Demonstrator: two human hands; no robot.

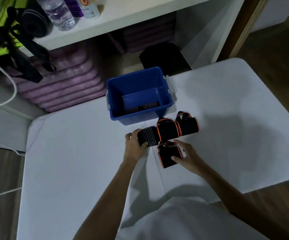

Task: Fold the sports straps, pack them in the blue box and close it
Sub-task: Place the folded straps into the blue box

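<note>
Four folded sports straps lie on the white table (71, 153) beside the open blue plastic box (166, 94): three orange-trimmed black ones and one ribbed black one; another ribbed strap (141, 107) lies inside the box. The left hand (133, 144) grips the ribbed black strap (148, 136). The right hand (186, 155) pinches the nearest orange-trimmed strap (168, 155), with the other two (168, 131) (188, 126) just behind.

Hands (134, 144) on straps (168, 131) beside blue box (138, 94)
</note>
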